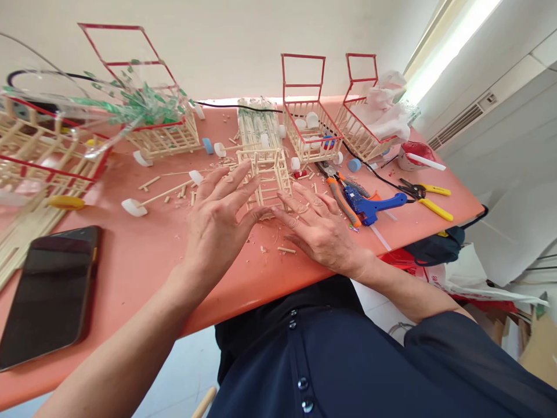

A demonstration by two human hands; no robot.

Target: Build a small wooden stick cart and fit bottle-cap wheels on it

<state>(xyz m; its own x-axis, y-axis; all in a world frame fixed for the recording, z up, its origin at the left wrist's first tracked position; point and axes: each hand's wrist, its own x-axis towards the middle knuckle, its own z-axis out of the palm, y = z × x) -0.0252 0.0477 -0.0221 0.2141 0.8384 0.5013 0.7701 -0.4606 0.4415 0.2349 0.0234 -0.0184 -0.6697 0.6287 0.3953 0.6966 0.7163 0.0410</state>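
In front of me on the table lies a small cart frame (268, 184) built from thin wooden sticks. My left hand (221, 212) reaches over its left side, fingers long, with the thumb at the near edge, so the frame's corner sits between them. On the other side my right hand (315, 223) touches the near right edge with outstretched fingers; its thumb is apart from the frame. Part of the frame is hidden behind the fingers. Left of my left hand is a stick axle (165, 193) with white wheels. A short stick (286, 250) lies near my right thumb.
Finished carts with red rims (311, 136) stand along the back. At right are pliers (343, 200), a blue glue gun (372, 203) and yellow-handled wire strippers (429, 200). A phone (50, 290) lies at left beside loose sticks (32, 232). A black cord (237, 106) crosses the back.
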